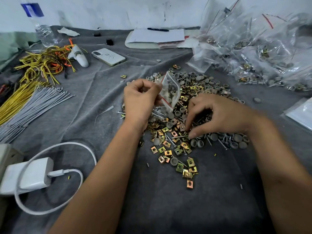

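Nearest to us, both bare forearms ran up from the bottom edge over the grey cloth (168,213), angled in toward each other. At the near left a white charger (28,176) sat with its cable (84,150) looped around it.

Between our arms, loose brass clips (189,173) trailed up into the pile (199,92) of clips, screws and grey caps (214,136). Our right hand (219,115) hung over the near side of the pile, palm down and wrist raised. Its fingers were arched steeply, and the thumb and fingertips met low on the end of a screw (179,137) that lay flat on the clips. The grip looked like a pinch, though the fingers hid part of it.

Our left hand (140,100) was a little farther off, at the pile's left edge, with its back toward us and the knuckles bent. It gripped a small clear bag (171,88) with a red seal strip and held it upright above the parts. The bag's mouth was turned toward the right hand, and a few pieces showed inside it.

Farther left lay a bundle of grey ties (33,105), and beyond them tangled yellow wires (42,63). A phone (108,56) lay face down past the pile. At the far edge were a pad (157,37) with a pen (157,29) on it, a bottle (43,31) at the left, and a heap of filled bags (261,53) at the right.
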Tool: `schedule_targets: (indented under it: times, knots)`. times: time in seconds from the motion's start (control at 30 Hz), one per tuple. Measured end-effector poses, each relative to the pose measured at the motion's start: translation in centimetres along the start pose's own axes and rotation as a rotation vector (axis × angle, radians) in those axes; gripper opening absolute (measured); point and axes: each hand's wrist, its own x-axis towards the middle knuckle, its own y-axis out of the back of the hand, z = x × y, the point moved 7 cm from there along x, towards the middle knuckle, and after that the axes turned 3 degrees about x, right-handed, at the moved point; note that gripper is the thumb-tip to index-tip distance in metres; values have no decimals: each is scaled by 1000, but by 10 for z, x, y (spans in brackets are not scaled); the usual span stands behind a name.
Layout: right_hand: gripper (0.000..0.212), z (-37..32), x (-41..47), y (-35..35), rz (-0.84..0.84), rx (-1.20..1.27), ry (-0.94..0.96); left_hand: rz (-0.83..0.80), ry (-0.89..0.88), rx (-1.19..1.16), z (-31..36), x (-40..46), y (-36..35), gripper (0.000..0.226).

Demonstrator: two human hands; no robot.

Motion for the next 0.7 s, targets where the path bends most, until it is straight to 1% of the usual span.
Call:
schedule_targets:
  times: [0.07, 0.17, 0.23, 0.37, 0.47, 0.53, 0.6, 0.7]
  knots:
    - [28, 0, 1, -6, -84, -36, -20, -50, -57, 110, 6, -4, -6, 15]
    - [35, 1, 3, -13, -149, -128, -50, -79, -111, 229, 10, -9, -11, 18]
    - [32, 0, 5, -14, -139, -141, -64, -75, -125, 285, 12, -10, -13, 17]
    - [16, -5, 6, -12, -83, -92, -39, -54, -136, 343, 12, -10, -13, 15]
    - [11, -2, 6, -10, -72, -82, -33, -43, -173, 403, 12, -11, -15, 14]
    - [9, -4, 6, -8, -34, 5, -25, -35, -184, 414, 13, -11, -15, 13]
    - [9, -8, 7, -3, 58, 101, 26, -30, -192, 430, 13, -10, -15, 12]
    - [11, -17, 11, -1, 210, 122, 105, -19, -207, 435, 13, -10, -15, 11]
